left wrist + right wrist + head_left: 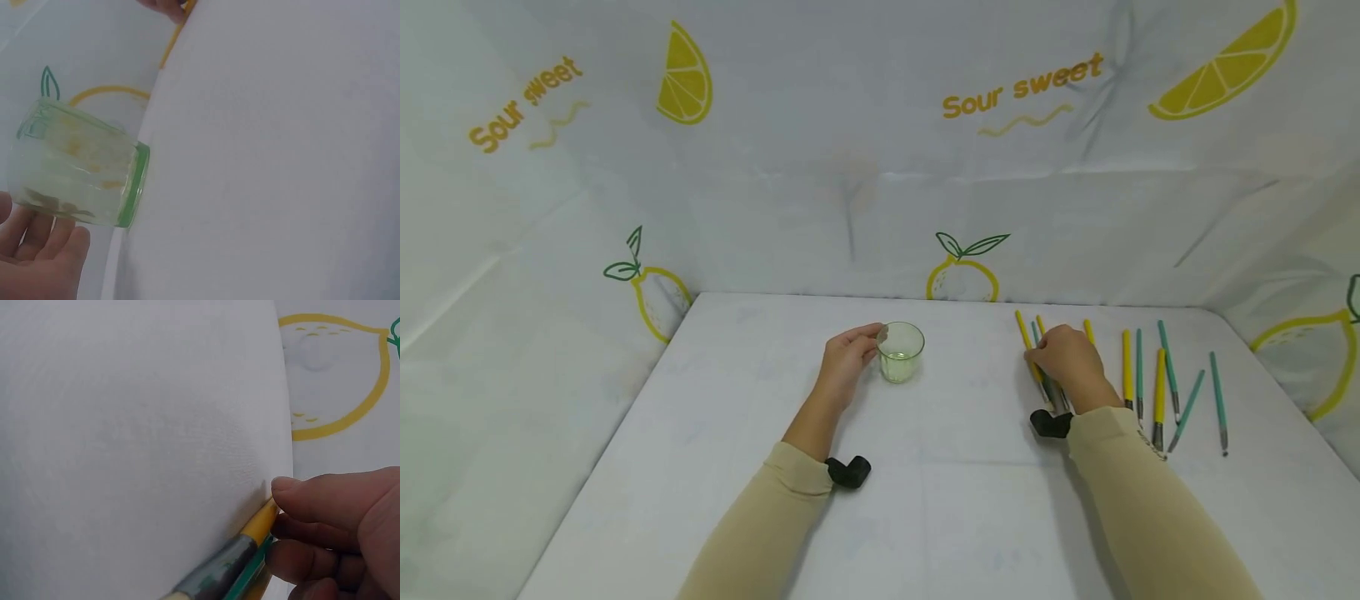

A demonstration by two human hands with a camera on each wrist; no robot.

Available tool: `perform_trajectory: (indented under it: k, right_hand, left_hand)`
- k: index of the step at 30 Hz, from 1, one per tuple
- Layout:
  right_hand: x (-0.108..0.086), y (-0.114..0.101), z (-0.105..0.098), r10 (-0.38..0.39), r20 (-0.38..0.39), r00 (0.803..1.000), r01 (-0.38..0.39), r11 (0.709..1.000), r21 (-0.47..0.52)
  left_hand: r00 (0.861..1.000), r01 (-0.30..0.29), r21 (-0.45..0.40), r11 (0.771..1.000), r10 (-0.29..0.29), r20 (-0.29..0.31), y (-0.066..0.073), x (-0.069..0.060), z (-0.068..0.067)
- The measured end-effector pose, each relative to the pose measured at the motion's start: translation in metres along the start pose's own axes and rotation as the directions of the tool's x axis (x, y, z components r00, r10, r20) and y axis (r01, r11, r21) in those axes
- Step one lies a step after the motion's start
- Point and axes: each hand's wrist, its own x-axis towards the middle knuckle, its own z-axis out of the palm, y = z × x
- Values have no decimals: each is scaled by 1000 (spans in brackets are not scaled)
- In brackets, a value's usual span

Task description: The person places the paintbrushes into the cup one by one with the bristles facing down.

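Note:
A clear, green-tinted glass [900,354] stands upright on the white table. My left hand [846,358] is at its left side; in the left wrist view the fingers [69,250] lie fairly straight against the glass wall, with the thumb near the rim. On the right, my right hand [1070,358] pinches a yellow-handled paintbrush [1023,328] between thumb and fingers. That brush [259,525] lies low along the table in the right wrist view, with a green-handled paintbrush [250,570] close beside it. The palm hides parts of the neighbouring brushes.
Several more yellow and green brushes lie spread out to the right, among them a yellow brush [1160,387] and a green brush [1218,396] furthest right. A white lemon-print sheet [820,217] hangs behind the table [880,525].

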Motion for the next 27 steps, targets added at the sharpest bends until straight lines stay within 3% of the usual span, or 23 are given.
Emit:
perform_trajectory:
  k: [15, 22, 27]
  right_hand:
    - [2, -6, 1, 64, -9, 998, -65, 998, -21]
    - [0, -14, -4, 9, -29, 1000, -6, 992, 124]
    - [-3, -23, -8, -38, -60, 997, 54, 955, 293]
  left_hand:
    - [1000, -5, -40, 999, 5, 3, -1, 0, 2]
    - [1000, -14, -39, 999, 14, 11, -3, 2, 2]
    - [1000, -20, -43, 999, 20, 20, -4, 2, 0]
